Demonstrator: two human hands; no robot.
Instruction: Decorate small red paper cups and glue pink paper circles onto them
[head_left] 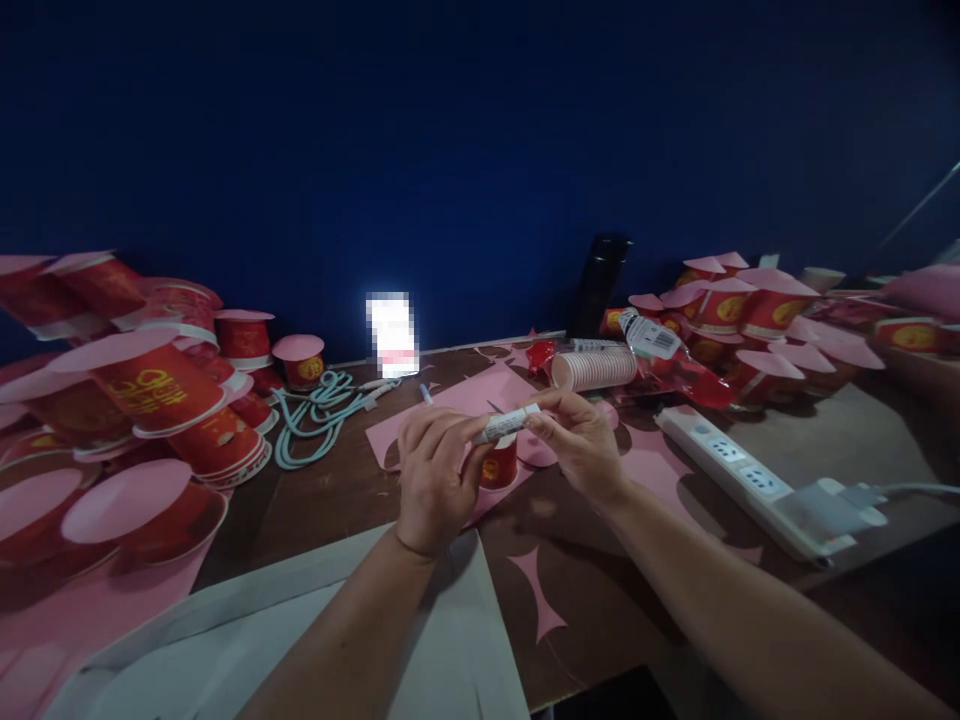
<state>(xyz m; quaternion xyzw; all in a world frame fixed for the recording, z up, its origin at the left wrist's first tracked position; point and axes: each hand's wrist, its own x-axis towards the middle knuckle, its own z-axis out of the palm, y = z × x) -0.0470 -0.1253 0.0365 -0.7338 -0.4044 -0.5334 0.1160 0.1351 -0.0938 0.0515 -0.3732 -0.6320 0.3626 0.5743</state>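
Between my two hands is a small white glue stick (pixel 504 426) with printing on its side, held nearly level. My left hand (pixel 436 465) is closed round its left end, and my right hand (pixel 577 440) pinches the white right end with thumb and fingertips. Just below it stands a red paper cup (pixel 499 468) with a gold mark, its top partly hidden by my hands and the tube. The cup rests on a pink paper sheet (pixel 480 392). Pink round paper pieces (pixel 538 452) lie right beside the cup.
Red cups with pink discs on top pile up at left (pixel 161 385) and right (pixel 772 300). A cable (pixel 300 450), a lit phone (pixel 391 335), a stack of cups (pixel 596 368), a dark bottle (pixel 598 285) and a power strip (pixel 739 470) surround the work spot.
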